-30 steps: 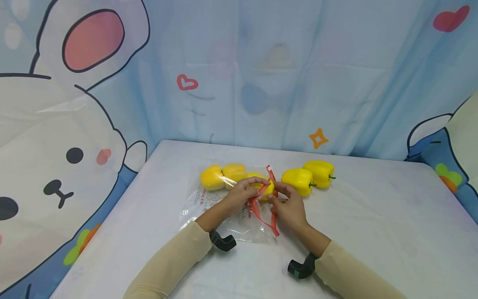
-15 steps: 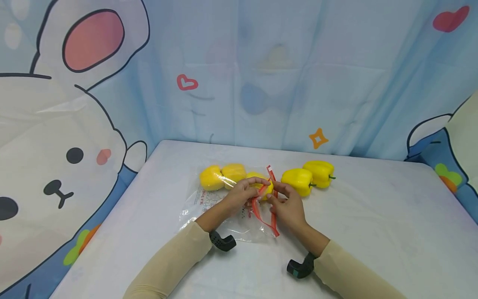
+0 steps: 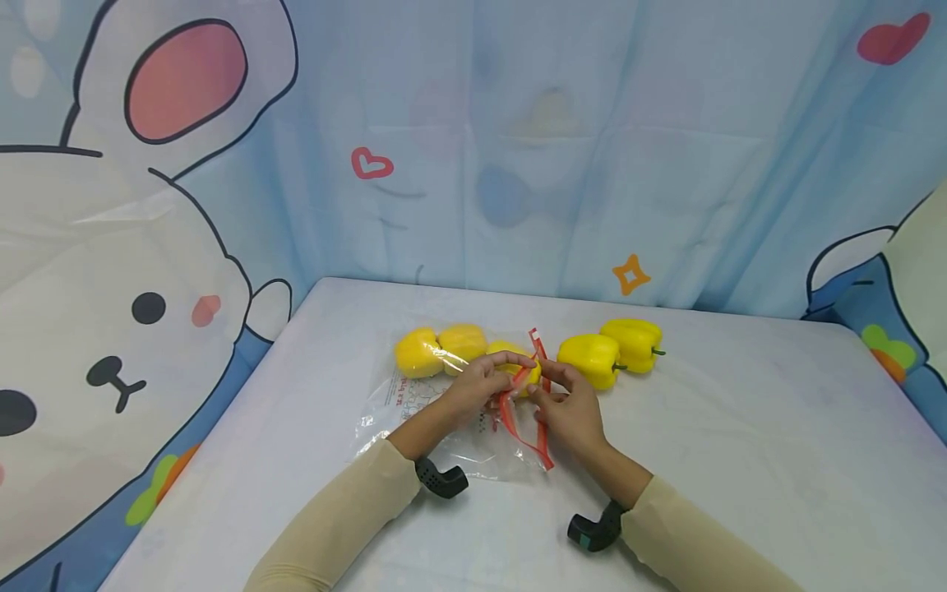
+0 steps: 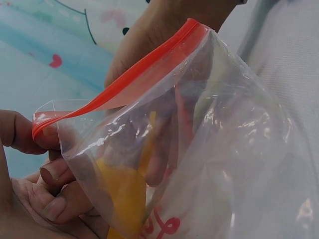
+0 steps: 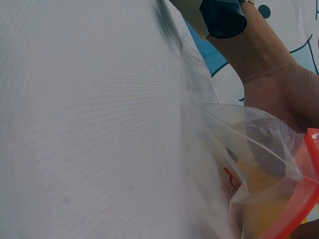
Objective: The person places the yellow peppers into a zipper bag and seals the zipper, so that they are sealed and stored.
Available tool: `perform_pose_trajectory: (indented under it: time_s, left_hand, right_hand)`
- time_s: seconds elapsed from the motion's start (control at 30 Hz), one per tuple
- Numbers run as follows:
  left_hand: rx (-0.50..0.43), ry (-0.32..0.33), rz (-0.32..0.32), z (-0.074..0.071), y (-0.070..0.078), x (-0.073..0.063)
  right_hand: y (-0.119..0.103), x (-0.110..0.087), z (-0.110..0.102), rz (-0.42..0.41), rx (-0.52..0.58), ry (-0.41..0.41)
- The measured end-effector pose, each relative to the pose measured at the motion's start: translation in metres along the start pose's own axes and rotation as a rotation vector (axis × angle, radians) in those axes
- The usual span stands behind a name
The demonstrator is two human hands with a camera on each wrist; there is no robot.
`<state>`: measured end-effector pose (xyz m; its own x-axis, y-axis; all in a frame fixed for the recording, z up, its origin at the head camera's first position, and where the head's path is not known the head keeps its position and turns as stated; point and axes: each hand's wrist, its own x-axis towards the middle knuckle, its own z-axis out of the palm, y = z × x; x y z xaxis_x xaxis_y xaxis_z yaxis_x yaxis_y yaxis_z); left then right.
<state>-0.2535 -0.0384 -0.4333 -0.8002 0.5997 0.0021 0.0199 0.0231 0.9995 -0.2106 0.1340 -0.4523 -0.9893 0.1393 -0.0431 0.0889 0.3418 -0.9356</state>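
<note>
A clear zip bag with a red zip edge lies on the table, its mouth held apart toward the right. Two yellow bell peppers show through its far left part. Another yellow bell pepper is at the mouth, partly hidden by fingers and plastic. My left hand grips the bag by its red edge; in the left wrist view its fingers are at the zip corner. With thumb and fingers my right hand holds the pepper at the mouth. The bag's edge hides part of that contact.
Two more yellow bell peppers lie touching outside the bag, just beyond the right hand. Under everything is a white-covered table. A blue cartoon curtain hangs behind its far edge. Each wrist carries a black camera mount.
Almost nothing differs. Both hands keep their hold, and the right forearm has shifted very slightly left.
</note>
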Motion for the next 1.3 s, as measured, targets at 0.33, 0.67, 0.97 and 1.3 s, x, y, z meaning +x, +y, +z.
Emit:
perform_pose_trajectory:
  time_s: [0.33, 0.67, 0.97, 1.3]
  left_hand:
    - [0.018, -0.004, 0.003, -0.002, -0.001, 0.0]
    - [0.027, 0.0, -0.004, -0.002, -0.002, 0.0]
    - [0.046, 0.003, -0.024, -0.001, -0.001, -0.001]
    - [0.083, 0.012, -0.024, -0.001, -0.001, -0.001]
  right_hand:
    - [-0.001, 0.0, 0.001, -0.009, -0.001, -0.005]
    - [-0.001, -0.001, 0.0, 0.006, -0.011, -0.013]
    - [-0.001, -0.008, -0.007, -0.006, -0.044, -0.032]
    - [-0.013, -0.016, -0.029, -0.084, -0.078, 0.107]
